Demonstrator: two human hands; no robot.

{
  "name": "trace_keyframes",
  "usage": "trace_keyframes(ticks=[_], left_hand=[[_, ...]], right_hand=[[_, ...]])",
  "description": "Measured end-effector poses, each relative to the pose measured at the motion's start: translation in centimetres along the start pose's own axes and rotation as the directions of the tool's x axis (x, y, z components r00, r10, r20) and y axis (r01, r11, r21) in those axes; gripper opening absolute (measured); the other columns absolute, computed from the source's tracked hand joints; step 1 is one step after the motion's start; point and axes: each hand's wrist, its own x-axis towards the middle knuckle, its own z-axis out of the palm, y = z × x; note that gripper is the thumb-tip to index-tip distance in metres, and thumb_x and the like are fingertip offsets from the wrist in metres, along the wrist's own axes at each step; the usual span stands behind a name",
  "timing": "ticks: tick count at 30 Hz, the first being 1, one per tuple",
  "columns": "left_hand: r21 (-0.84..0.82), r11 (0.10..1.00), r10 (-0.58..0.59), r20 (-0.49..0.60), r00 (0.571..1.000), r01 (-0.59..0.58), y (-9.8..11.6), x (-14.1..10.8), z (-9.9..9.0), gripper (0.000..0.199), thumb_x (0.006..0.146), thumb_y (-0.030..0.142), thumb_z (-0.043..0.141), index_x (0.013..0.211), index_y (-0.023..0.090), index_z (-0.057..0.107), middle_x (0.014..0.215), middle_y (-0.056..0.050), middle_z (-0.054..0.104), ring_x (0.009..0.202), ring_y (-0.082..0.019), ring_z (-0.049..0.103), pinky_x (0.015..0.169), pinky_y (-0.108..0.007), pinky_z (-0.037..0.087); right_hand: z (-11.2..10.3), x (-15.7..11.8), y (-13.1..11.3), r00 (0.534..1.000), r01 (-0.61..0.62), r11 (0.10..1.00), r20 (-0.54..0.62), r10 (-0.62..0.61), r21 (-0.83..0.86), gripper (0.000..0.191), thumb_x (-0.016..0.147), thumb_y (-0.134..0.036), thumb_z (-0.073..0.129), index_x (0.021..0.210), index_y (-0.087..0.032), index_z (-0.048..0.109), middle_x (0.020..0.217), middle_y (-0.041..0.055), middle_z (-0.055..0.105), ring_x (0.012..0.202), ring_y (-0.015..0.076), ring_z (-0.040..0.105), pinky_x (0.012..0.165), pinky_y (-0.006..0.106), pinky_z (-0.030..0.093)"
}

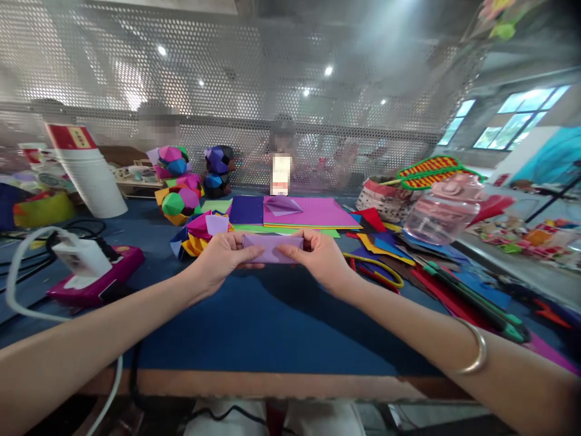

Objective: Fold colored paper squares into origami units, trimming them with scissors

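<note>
Symmetrically, two bare forearms slant in from the lower corners and meet near the middle of the view, wrists raised a little and knuckles turned outward. The left hand (218, 257) and the right hand (324, 257) pinch a folded lilac paper (272, 249) by its two ends, thumbs pointing inward on the near face and fingers tucked behind. That paper is held roughly level over the blue worktop (290, 327), on the near side of a pink sheet stack (322, 212). A silver bangle (476, 346) circles the right forearm.

Most of the fingers are hidden by the paper or curled out of sight, and its far face does not show, so its layers cannot be counted. The left hand overlaps the edge of a multicoloured paper model (206, 227); the left forearm covers a stretch of white cable (16, 297). A yellow loop (396, 272) emerges from behind the right hand, its other end out of sight. Both arms are cut off by the frame. Beyond the perforated screen (245, 66), figures are blurred, and a bright pixelated patch masks whatever stands at its foot.
</note>
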Motion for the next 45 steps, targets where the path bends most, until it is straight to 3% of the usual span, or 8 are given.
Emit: trace_keyframes(ticks=[6,23,45], left_hand=[[0.021,0.999,0.041,-0.004,0.999,-0.041,0.17,0.08,-0.29,0.036,0.054,0.04,0.094,0.075,0.016,0.078,0.077,-0.003,0.077,0.07,-0.014,0.069,0.071,-0.025,0.06],[0.021,0.999,-0.025,0.057,0.998,0.024,0.57,-0.51,0.15,0.038,0.058,0.037,0.092,0.087,0.017,0.08,0.088,-0.005,0.079,0.078,-0.017,0.071,0.074,-0.026,0.059],[-0.062,0.993,-0.102,0.001,0.995,0.102,0.63,-0.3,0.23,0.032,0.057,0.026,0.092,0.084,0.012,0.079,0.085,-0.007,0.078,0.079,-0.017,0.072,0.072,-0.025,0.062]], right_hand=[[0.28,0.21,0.05,1.0,0.02,1.0,0.014,-0.02,0.021,0.043,0.062,-0.052,0.085,0.082,-0.019,0.066,0.084,0.0037,0.073,0.074,0.0186,0.066,0.069,0.032,0.052],[-0.07,-0.5,-0.17,0.999,0.033,0.999,0.009,-0.033,-0.004,0.046,0.065,-0.059,0.082,0.074,-0.02,0.059,0.072,-0.0002,0.065,0.063,0.0141,0.056,0.058,0.027,0.045],[-0.17,-0.63,-0.45,0.997,0.076,0.993,-0.014,-0.078,-0.089,0.041,0.068,-0.054,0.082,0.077,-0.021,0.059,0.068,-0.0012,0.061,0.062,0.0152,0.054,0.058,0.029,0.044]])
